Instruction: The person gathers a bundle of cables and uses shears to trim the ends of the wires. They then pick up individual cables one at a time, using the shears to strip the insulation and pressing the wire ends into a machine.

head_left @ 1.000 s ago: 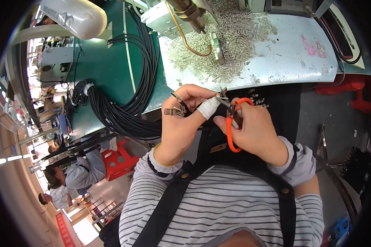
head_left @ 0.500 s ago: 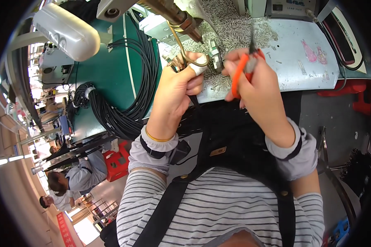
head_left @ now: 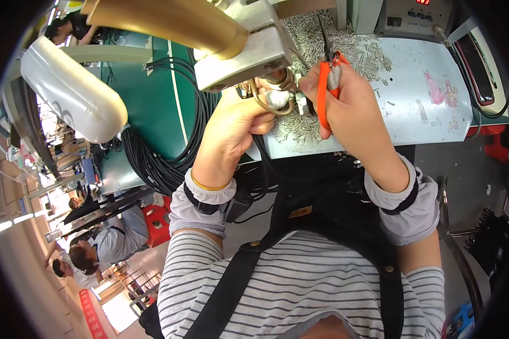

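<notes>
My left hand [head_left: 234, 121] is closed beneath the tip of the soldering machine, with white wrapping on its thumb. Wire ends show at its fingers, and a black cable [head_left: 263, 160] hangs down below it. A curved brass-coloured tube [head_left: 258, 97] passes over that thumb. In my right hand [head_left: 353, 113] sits a pair of orange-handled scissors [head_left: 323, 93], their dark blades pointing away from me. Its fingertips reach to the small metal fixture [head_left: 303, 104] under the machine's tip, close to my left fingers. What those fingertips pinch is hidden.
Small silvery pins [head_left: 362, 53] lie heaped over the metal tray [head_left: 401, 62]. The machine's brass cylinder [head_left: 169, 25] and clamp [head_left: 237, 62] overhang my left hand. Coiled black cables [head_left: 152, 161] lie on the green mat [head_left: 133, 85]. A control box [head_left: 413, 20] stands behind, right; people sit far left.
My right hand has moved left and up, bringing its fingertips to the fixture beside my left hand. The machine looms larger and lower in view, covering part of my left fingers.
</notes>
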